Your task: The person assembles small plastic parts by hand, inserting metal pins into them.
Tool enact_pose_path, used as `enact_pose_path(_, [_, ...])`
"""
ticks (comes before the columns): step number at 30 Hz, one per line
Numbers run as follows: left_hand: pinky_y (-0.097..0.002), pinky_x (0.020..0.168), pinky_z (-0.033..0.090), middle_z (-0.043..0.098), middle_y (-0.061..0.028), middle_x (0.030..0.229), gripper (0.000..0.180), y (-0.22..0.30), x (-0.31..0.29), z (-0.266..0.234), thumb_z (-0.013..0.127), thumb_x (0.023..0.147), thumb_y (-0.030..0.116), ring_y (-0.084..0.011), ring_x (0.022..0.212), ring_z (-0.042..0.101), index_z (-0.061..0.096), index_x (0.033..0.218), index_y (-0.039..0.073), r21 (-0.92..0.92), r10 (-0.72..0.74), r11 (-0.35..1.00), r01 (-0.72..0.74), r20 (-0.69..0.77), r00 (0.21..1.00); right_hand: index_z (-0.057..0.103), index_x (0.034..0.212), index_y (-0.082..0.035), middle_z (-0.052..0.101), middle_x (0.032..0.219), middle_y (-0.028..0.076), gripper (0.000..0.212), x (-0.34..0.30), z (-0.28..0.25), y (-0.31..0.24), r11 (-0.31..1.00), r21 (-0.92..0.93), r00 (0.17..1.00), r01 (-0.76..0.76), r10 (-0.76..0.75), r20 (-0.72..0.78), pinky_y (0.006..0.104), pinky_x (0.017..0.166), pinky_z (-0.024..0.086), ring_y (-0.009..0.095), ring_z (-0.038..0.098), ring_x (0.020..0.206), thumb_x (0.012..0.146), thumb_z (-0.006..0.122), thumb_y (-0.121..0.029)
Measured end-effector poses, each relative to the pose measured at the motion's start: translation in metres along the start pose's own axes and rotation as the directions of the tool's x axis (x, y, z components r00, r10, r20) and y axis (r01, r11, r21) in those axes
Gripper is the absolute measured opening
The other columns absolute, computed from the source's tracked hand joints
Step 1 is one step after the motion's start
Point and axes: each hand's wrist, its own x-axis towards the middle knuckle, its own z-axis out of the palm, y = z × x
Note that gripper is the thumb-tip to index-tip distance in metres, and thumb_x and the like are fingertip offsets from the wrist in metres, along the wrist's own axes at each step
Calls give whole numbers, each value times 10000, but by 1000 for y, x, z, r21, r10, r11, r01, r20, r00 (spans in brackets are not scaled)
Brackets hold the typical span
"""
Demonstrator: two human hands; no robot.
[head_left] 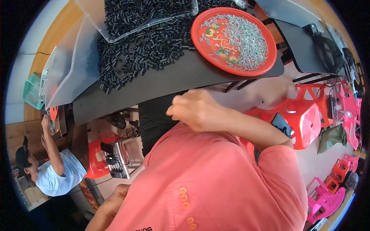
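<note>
My right hand [194, 109] is held in front of my pink shirt, just off the near edge of the black table [162, 82]. Its fingers are curled together, slightly blurred, and whatever they may hold is hidden. Past it on the table lies a loose heap of small black plastic parts [142, 54]. To the right of the heap, a round red tray [200, 42] with a printed pattern carries many small silvery metal pieces [248, 42]. Of my left side only a bent bare arm [110, 204] shows at the lower edge; the hand itself is out of sight.
A clear plastic bin [111, 38] full of black parts stands at the far side, with another clear bin [75, 61] at left. Another person [61, 173] works at far left. Red stools [304, 123] and pink chairs [327, 202] stand at right.
</note>
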Motion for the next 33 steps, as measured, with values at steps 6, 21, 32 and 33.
enact_pose_path(6, [-309, 571, 488, 654, -73, 722, 75, 17, -10, 3, 697, 701, -33, -217, 661, 638, 657, 734, 21, -214, -152, 966, 145, -19, 988, 635, 863, -83, 626, 790, 106, 93, 22, -100, 53, 842, -498, 959, -206, 73, -274, 430, 577, 511, 312, 657, 709, 772, 644, -97])
enact_pose_path(21, [-265, 719, 477, 651, -79, 804, 177, -21, -43, 4, 606, 692, 40, -152, 775, 615, 646, 834, -57, -767, -323, 572, 292, 116, 939, 681, 948, -98, 656, 934, 87, 119, 38, -118, 140, 656, -743, 937, -131, 327, 123, 445, 704, 514, 326, 654, 863, 843, 627, -117])
enact_pose_path(32, [-291, 510, 409, 567, -30, 714, 66, -177, -39, -57, 690, 820, 81, -114, 591, 528, 635, 793, 58, 743, 531, 563, -362, 11, 847, 545, 901, -56, 605, 922, 125, 238, 38, -118, 133, 545, -839, 916, -9, 341, 211, 450, 737, 502, 340, 633, 873, 715, 694, -57])
enact_pose_path(33, [-297, 536, 408, 572, -46, 732, 65, -122, -21, -62, 685, 802, 67, -146, 622, 542, 624, 803, 43, 430, 165, 901, -62, -206, 965, 545, 905, -54, 614, 920, 127, 205, 36, -119, 125, 526, -850, 925, -25, 335, 181, 453, 734, 498, 341, 634, 882, 747, 676, -60])
